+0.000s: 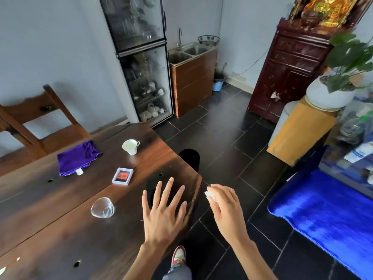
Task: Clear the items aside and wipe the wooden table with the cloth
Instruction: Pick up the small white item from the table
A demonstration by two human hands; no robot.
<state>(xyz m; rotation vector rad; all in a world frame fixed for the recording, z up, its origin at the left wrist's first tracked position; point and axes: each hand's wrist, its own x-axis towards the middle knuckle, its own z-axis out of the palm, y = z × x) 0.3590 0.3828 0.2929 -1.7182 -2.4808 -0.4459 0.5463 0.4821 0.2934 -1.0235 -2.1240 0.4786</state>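
A view from a head-worn camera looked down across a dark brown wooden bench and past its right edge to a black tiled floor.

The task appeared barely begun. The folded purple cloth lay untouched near the far edge of the bench, well apart from both hands. Three items were spread over the surface, none set aside yet: a white ceramic teacup with a handle towards the far right corner, a small flat white-framed box with a red and black face near the middle, and a clear glass cup tipped on its side closer to the near edge. No wiping seemed to have taken place.

The left hand was spread flat, fingers straight and apart, over the bench near its right edge, just right of the glass cup; whether it touched the wood could not be told. The right hand was beyond the right edge, above the floor, its fingers curled around a small crumpled white scrap, possibly tissue.

Several small round holes dotted the bench top. A brown wooden chair stood at the far edge. Beyond were a glass-fronted cabinet, a steel sink unit and a potted plant.
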